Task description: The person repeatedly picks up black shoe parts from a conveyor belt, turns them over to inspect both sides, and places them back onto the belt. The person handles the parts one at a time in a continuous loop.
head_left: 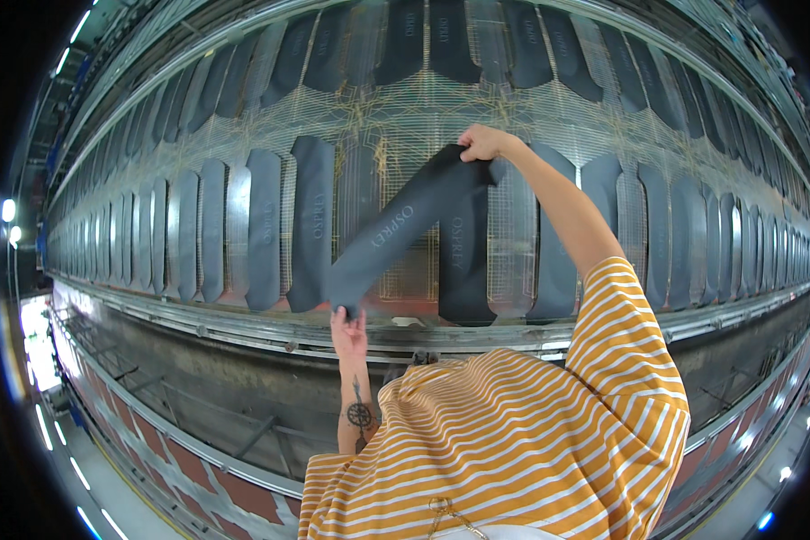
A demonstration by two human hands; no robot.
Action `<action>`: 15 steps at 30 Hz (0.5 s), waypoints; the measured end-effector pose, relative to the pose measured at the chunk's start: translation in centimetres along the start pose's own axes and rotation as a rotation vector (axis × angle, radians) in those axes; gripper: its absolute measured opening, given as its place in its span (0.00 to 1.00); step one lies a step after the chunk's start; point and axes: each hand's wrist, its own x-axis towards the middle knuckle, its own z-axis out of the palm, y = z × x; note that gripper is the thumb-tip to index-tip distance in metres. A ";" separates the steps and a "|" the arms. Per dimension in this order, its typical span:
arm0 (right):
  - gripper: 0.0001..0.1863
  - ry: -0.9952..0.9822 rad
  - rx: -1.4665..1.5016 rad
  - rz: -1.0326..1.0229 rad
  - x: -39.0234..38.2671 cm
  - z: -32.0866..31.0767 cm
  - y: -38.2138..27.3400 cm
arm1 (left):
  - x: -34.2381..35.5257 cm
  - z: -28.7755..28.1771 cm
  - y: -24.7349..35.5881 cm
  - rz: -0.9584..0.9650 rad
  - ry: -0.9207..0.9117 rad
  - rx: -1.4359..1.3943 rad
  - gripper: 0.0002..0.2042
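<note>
A long dark grey sheet piece [387,225] with pale lettering stretches diagonally between my hands over the metal mesh table [385,288]. My right hand [484,144] grips its upper right end. My left hand [349,328] pinches its lower left end near the table's front rail. Similar pieces lie upright on the mesh: one [311,234] left of the held piece, another [463,261] partly beneath it on the right.
Rows of similar pieces [261,229] run along both sides and across the far half [400,45] of the table. A metal rail [522,333] edges the near side, above a dark trough-like structure [225,360].
</note>
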 end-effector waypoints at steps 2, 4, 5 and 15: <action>0.13 0.129 0.036 -0.116 4.3 0.7 -1.2 | -2.0 -0.3 -1.5 -0.020 0.025 0.147 0.12; 0.11 0.121 0.038 -0.153 6.9 1.1 -2.4 | -2.6 0.3 -1.4 0.099 0.063 0.169 0.10; 0.11 0.050 0.022 -0.132 7.3 0.6 -3.3 | -2.4 0.6 -0.7 0.187 0.089 0.157 0.10; 0.15 -0.430 0.926 0.282 -11.9 16.0 -0.3 | 10.0 19.6 15.2 0.361 -0.235 0.458 0.17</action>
